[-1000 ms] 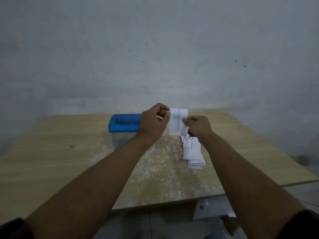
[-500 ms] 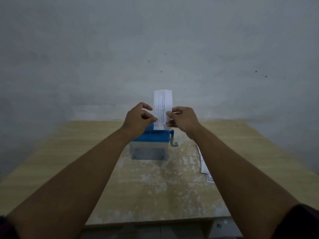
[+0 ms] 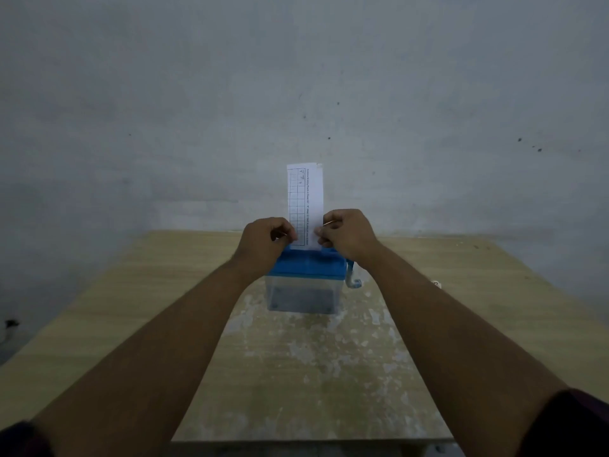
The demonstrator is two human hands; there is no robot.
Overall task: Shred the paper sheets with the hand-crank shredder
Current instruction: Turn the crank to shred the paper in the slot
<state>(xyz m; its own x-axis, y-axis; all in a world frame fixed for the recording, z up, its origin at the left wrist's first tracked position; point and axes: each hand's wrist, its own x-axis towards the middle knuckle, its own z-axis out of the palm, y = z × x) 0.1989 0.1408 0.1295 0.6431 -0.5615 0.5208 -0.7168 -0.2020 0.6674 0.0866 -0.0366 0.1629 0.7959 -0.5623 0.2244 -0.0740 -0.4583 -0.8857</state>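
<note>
Grey plaster wall (image 3: 296,94) fills the upper half of the view, with a few dark specks. Below it, a light wood-grain table (image 3: 99,324), its middle strip worn pale and blotchy.

Hand-crank shredder (image 3: 304,285) stands on the table at centre, toward the far edge: blue top, clear bin beneath. Contents of the bin look dark; cannot tell what is inside. Blue crank (image 3: 352,278) hangs at the shredder's right side, untouched.

Both forearms reach in from the bottom corners, dark sleeve edges just visible at the frame border.

Paper sheet (image 3: 304,202) stands upright, a narrow strip with a printed grid and a line of text along its right edge. Its lower end meets the blue top of the shredder between the two hands; whether it has entered the slot is hidden by the fingers.

Left hand (image 3: 263,242) pinches the sheet's lower left edge, fingers curled in, thumb against the paper. Right hand (image 3: 349,235) pinches the lower right edge in the same manner. The two hands sit just above the shredder top, near each other, with the sheet between.

Small pale object (image 3: 436,284) lies on the table to the right, too small to identify.
</note>
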